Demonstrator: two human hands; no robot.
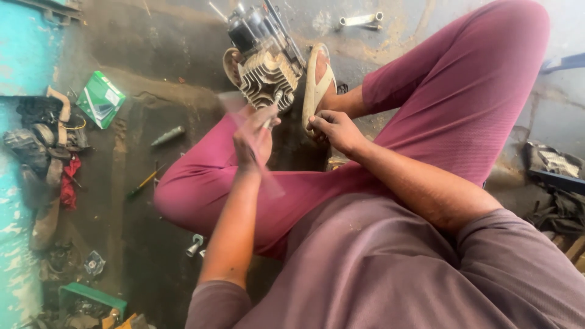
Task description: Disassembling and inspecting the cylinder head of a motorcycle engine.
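A small engine (pixel 265 58) with a finned grey cylinder stands on the dirty floor between my feet. My left hand (pixel 253 137) grips a tool (pixel 268 116) with a pinkish see-through handle, blurred by motion. Its metal tip touches the lower fins of the engine. My right hand (pixel 338 129) lies just right of it, fingers curled over the edge of the tan sandal (pixel 317 82) on my foot. My legs in maroon trousers (pixel 445 103) are folded around the engine.
A green box (pixel 100 97), a small grey cylinder (pixel 167 135) and a yellow-handled screwdriver (pixel 143 183) lie at the left. Rags and parts (pixel 46 152) pile against the turquoise wall. A metal wrench (pixel 359 20) lies beyond the engine. Dark clutter (pixel 557 176) sits at the right.
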